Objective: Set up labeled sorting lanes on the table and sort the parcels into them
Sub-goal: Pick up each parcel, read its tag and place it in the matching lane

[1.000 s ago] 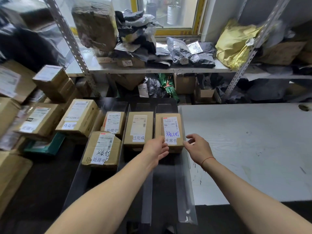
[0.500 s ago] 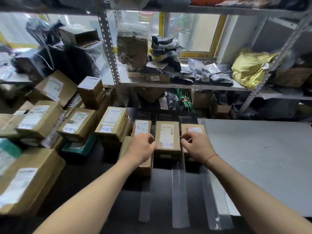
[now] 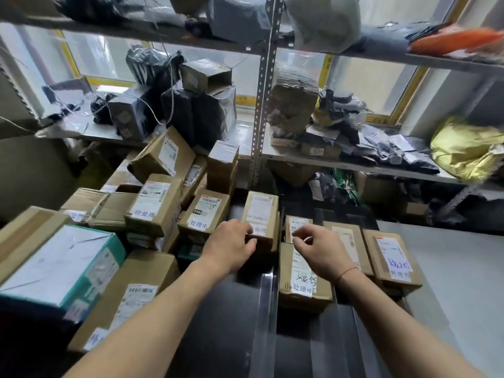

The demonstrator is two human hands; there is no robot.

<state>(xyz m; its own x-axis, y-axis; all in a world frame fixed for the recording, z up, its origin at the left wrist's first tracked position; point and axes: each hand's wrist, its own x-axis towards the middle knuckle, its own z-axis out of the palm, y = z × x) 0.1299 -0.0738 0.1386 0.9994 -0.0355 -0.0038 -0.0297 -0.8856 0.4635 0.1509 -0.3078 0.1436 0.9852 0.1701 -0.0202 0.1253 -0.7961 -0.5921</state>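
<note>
Your two bare forearms reach forward from the bottom of the view and draw nearer each other toward the hands. Your left hand [image 3: 230, 245] is palm down, knuckles up, with its fingers [image 3: 249, 231] bent forward and down, the tips hidden from you. Your right hand [image 3: 319, 248] hovers just beside it, apart, fingers loosely curled with thumb and forefinger close together. A thin red string circles your right wrist.
</note>
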